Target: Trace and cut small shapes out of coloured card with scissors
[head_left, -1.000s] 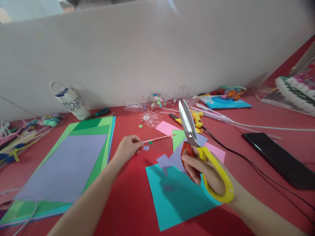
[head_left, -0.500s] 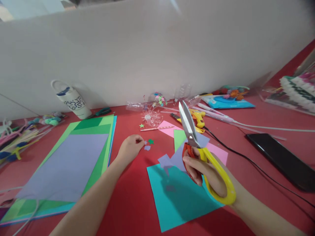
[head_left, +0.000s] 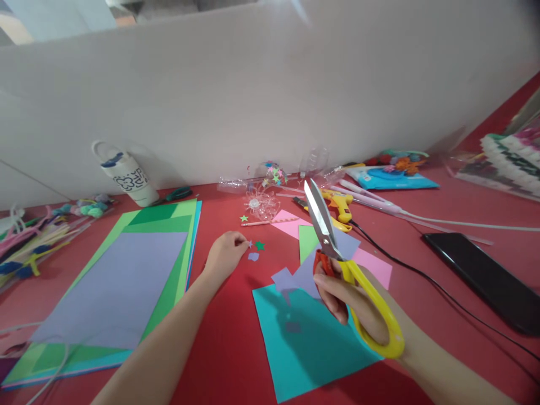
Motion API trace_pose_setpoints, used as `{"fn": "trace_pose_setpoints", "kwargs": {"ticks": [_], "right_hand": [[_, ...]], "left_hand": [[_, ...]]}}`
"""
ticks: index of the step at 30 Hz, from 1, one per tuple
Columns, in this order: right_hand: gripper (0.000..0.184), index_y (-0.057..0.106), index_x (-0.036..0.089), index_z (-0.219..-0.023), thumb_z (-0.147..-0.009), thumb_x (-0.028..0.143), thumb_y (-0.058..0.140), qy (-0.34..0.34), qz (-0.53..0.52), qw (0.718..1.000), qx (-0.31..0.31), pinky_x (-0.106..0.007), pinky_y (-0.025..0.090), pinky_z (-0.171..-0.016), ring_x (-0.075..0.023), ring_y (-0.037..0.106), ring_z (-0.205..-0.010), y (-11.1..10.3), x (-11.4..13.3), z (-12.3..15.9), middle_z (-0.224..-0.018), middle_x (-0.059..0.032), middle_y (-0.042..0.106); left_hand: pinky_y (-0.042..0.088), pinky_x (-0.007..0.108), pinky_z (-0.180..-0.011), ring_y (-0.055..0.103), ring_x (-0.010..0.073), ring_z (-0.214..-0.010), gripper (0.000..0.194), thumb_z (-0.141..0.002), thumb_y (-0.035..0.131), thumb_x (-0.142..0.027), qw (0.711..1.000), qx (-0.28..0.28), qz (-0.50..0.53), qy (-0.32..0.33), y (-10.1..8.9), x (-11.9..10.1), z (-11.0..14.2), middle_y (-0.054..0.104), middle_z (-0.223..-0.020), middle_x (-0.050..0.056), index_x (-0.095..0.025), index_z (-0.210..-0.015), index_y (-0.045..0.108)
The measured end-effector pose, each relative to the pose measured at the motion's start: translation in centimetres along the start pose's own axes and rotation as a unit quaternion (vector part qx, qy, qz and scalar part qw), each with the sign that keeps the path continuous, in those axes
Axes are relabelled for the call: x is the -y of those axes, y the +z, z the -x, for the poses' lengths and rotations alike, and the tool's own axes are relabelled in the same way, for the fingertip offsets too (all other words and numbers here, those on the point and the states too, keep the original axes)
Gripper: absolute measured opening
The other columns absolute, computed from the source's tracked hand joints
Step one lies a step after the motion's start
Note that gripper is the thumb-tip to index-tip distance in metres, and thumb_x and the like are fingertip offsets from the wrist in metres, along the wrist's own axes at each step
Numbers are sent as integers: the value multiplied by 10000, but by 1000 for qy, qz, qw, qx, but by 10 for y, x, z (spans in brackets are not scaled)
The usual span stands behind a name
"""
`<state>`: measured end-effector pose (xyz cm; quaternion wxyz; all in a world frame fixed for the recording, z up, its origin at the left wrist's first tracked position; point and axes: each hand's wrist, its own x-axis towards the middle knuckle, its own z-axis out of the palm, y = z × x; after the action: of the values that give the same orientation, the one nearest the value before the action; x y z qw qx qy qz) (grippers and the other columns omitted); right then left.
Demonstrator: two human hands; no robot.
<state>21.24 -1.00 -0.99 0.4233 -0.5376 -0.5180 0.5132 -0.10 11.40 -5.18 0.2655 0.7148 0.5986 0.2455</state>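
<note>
Pinched together, the left hand (head_left: 228, 254) clamps a tiny purple star (head_left: 250, 244), partly hidden by fingertips, left of a green star (head_left: 260, 246). Scissors (head_left: 325, 236), gripped by the right hand (head_left: 352, 295), obscure part of the teal sheet (head_left: 287, 357).

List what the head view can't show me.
Head view:
left hand: too small to tell whether its grip has the purple star
right hand: partly hidden by the scissors
green sheets: mostly under the purple sheet
phone: partly cut off, right edge
bottle: lettering blurred
</note>
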Motion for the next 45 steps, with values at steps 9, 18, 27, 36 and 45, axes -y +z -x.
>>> {"fn": "trace_pose_setpoints", "kwargs": {"ticks": [9, 18, 27, 36, 45], "right_hand": [[367, 379, 241, -517, -733, 486, 546, 20, -2, 1000, -10, -252, 322, -378, -103, 364, -361, 2, 5, -1, -384, 60, 377], [375, 394, 227, -555, -767, 496, 546, 25, 8, 1000, -5, -233, 317, -379, -89, 372, -365, 0, 0, 1, -422, 64, 395], [366, 356, 244, -521, -717, 488, 545, 33, 24, 999, -25, -238, 315, -370, -95, 358, -352, 4, 14, -1, -370, 66, 372], [380, 352, 231, -506, -745, 450, 550, 19, 18, 1000, -16, -220, 293, -367, -78, 347, -350, 2, 5, -1, -379, 68, 370], [375, 392, 220, -515, -755, 458, 555, 14, 0, 1000, -20, -213, 295, -364, -74, 356, -354, 2, -1, -3, -402, 69, 389]], "left_hand": [[432, 286, -770, 600, 187, -854, 271, -834, 425, -144, 997, -17, -53, 55, -7, 0, 10, 634, -948, 51, -217, -910, 675], [437, 298, -778, 558, 174, -808, 374, -843, 372, -96, 984, 36, -104, 140, -4, -6, 13, 545, -922, 48, -209, -995, 695], [447, 392, -929, 548, 286, -1048, 413, -714, 671, -358, 962, 142, -106, 205, 7, -39, 47, 562, -1080, 99, -190, -1092, 656], [410, 400, -989, 528, 246, -1066, 314, -815, 547, -207, 962, 164, -81, 203, 13, -36, 45, 557, -1078, 97, -185, -1118, 627], [411, 392, -1003, 513, 254, -1106, 383, -789, 594, -248, 963, 157, -62, 209, 15, -34, 49, 536, -1129, 106, -180, -1166, 609]]}}
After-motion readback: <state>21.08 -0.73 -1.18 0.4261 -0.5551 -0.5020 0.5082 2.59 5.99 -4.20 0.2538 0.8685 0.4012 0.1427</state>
